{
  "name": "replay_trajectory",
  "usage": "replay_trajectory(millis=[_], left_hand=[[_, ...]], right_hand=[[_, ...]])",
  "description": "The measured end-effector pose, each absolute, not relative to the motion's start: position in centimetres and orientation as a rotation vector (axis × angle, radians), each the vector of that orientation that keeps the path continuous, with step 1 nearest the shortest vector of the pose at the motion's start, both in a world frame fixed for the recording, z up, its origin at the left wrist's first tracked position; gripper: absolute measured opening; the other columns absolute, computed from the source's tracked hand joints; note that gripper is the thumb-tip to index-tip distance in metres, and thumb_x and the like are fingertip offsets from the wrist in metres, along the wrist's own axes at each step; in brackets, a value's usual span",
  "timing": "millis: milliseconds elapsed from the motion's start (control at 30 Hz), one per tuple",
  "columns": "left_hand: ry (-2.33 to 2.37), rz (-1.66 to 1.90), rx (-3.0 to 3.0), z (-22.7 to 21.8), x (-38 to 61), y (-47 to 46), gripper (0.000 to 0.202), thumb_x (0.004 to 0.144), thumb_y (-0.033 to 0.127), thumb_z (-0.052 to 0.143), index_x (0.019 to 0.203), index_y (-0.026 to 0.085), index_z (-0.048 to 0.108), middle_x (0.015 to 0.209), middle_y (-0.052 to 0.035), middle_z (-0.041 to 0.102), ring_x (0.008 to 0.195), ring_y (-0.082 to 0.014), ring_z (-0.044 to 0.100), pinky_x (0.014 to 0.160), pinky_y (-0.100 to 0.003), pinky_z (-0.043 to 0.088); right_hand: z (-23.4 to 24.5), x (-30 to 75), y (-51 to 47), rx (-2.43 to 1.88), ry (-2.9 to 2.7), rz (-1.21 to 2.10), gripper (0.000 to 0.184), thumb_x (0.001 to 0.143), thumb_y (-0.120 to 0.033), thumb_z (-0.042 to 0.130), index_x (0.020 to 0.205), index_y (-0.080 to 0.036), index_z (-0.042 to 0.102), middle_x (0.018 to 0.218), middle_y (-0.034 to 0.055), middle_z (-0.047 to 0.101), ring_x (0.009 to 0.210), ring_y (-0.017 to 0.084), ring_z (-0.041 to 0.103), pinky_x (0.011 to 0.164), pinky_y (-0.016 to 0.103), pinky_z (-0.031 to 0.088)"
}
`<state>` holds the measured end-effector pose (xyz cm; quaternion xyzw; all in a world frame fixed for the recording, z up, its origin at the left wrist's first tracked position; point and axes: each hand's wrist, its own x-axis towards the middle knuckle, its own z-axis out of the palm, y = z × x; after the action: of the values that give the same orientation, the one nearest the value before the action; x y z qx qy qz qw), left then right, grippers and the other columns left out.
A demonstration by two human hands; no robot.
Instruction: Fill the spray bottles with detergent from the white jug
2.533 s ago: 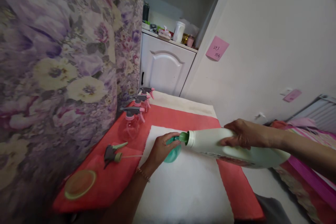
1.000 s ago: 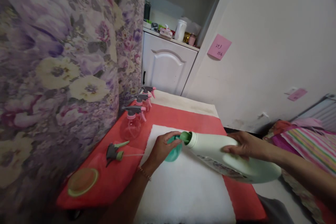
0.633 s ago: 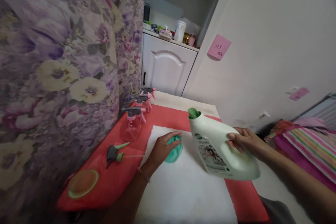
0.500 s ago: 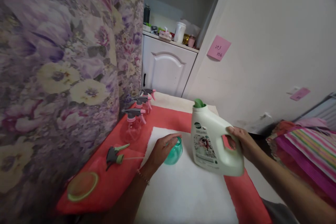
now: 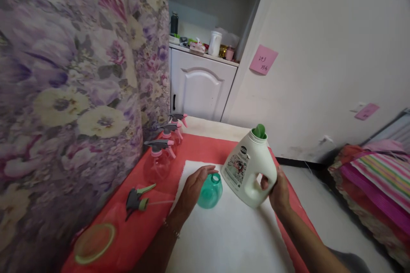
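Observation:
My right hand [image 5: 278, 190] is closed around the handle of a pale green plastic jug [image 5: 248, 168] with a printed label. A green spout piece [image 5: 259, 131] shows in the jug's open mouth, which points up. The jug leans slightly, its mouth toward the right. To its left, a clear teal bottle [image 5: 210, 192] stands upright with its neck uncovered. My left hand [image 5: 194, 187] curves round the bottle's left and far side; some fingers are hidden behind it. A dark grey and green spray head [image 5: 136, 202] with a thin tube lies on the left.
Clear spray bottles with pink and grey heads [image 5: 156, 164] stand in a row along the curtain [image 5: 70, 94]. A green ring-shaped rim [image 5: 95, 243] is at the near left. A white cloth [image 5: 230, 239] lies on the red table cover [image 5: 208, 145]. Folded striped fabric [image 5: 381, 175] is on the right.
The jug has turned in my right hand, its mouth swinging rightward and its base toward the teal bottle. My left fingers have shifted off the bottle's neck, so its opening shows.

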<state>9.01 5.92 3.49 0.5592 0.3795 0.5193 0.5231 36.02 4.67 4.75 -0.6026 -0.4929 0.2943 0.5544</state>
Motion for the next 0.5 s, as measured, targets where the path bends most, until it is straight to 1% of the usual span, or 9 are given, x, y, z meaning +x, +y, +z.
replay_trajectory(millis=[100,167,233,267,333,367,433,467,500], left_hand=[[0.937,1.266,1.355,3.0,9.1,6.1,0.046,0.092,0.051,0.042,0.112,0.017,0.065,0.119,-0.0116,0.069,0.116,-0.0271,0.059,0.104,-0.043,0.041],[0.962,1.276,1.364,2.6,9.1,6.2,0.045,0.092,0.051,0.042,0.112,0.018,0.066,0.120,-0.0113,0.069,0.117,-0.0270,0.059,0.105,-0.043,0.040],[0.988,1.272,1.365,2.4,9.1,6.3,0.045,0.092,0.052,0.043,0.111,0.018,0.066,0.120,-0.0111,0.069,0.116,-0.0267,0.060,0.105,-0.043,0.040],[0.995,1.271,1.364,2.3,9.1,6.3,0.045,0.092,0.052,0.043,0.111,0.018,0.066,0.120,-0.0110,0.069,0.116,-0.0266,0.060,0.105,-0.043,0.040],[0.998,1.280,1.355,2.2,9.0,6.4,0.045,0.091,0.053,0.045,0.111,0.018,0.065,0.120,-0.0113,0.069,0.115,-0.0267,0.060,0.104,-0.042,0.041],[0.997,1.289,1.343,2.1,8.9,6.5,0.046,0.090,0.053,0.046,0.111,0.017,0.065,0.120,-0.0117,0.069,0.115,-0.0269,0.061,0.104,-0.042,0.042],[1.000,1.305,1.317,2.0,8.8,6.7,0.048,0.088,0.055,0.048,0.111,0.016,0.065,0.118,-0.0126,0.070,0.114,-0.0275,0.062,0.102,-0.041,0.043],[1.004,1.312,1.305,1.9,8.8,6.8,0.049,0.088,0.055,0.049,0.112,0.016,0.064,0.116,-0.0130,0.070,0.113,-0.0278,0.062,0.102,-0.041,0.043],[1.006,1.315,1.303,1.9,8.8,6.8,0.049,0.087,0.055,0.049,0.112,0.015,0.064,0.116,-0.0132,0.070,0.113,-0.0279,0.062,0.102,-0.041,0.043]], right_hand=[[5.0,36.5,4.1,-1.415,-1.182,0.641,0.055,0.092,-0.060,0.026,0.061,-0.022,0.051,0.056,-0.0007,0.054,0.055,0.017,0.052,0.059,0.030,0.044],[5.5,37.2,3.2,-1.410,-1.177,0.563,0.041,0.090,-0.055,0.039,0.076,-0.021,0.056,0.074,0.0007,0.060,0.072,0.019,0.057,0.070,0.030,0.047],[6.6,37.8,1.7,-1.404,-1.154,0.456,0.027,0.087,-0.048,0.051,0.090,-0.022,0.056,0.090,0.0019,0.060,0.088,0.020,0.057,0.082,0.031,0.046],[7.4,37.8,0.8,-1.397,-1.154,0.404,0.024,0.086,-0.045,0.054,0.094,-0.023,0.055,0.094,0.0024,0.059,0.093,0.021,0.055,0.085,0.032,0.044],[9.4,37.1,-1.4,-1.364,-1.225,0.346,0.016,0.087,-0.039,0.054,0.090,-0.024,0.056,0.091,0.0021,0.059,0.092,0.021,0.055,0.084,0.032,0.043],[10.6,36.3,-2.6,-1.322,-1.402,0.351,0.015,0.091,-0.035,0.048,0.089,-0.024,0.057,0.087,0.0016,0.059,0.087,0.020,0.056,0.080,0.032,0.044],[13.0,33.8,-4.9,-1.080,-1.848,0.390,0.024,0.096,-0.030,0.037,0.089,-0.026,0.060,0.084,0.0015,0.062,0.080,0.019,0.060,0.073,0.033,0.046],[14.0,32.4,-6.0,-0.920,-2.075,0.371,0.025,0.097,-0.030,0.037,0.095,-0.026,0.061,0.088,0.0021,0.065,0.081,0.019,0.061,0.074,0.034,0.047],[14.8,31.0,-7.2,-0.730,-2.249,0.344,0.024,0.097,-0.033,0.039,0.096,-0.028,0.063,0.087,0.0005,0.067,0.078,0.018,0.063,0.073,0.034,0.049]])
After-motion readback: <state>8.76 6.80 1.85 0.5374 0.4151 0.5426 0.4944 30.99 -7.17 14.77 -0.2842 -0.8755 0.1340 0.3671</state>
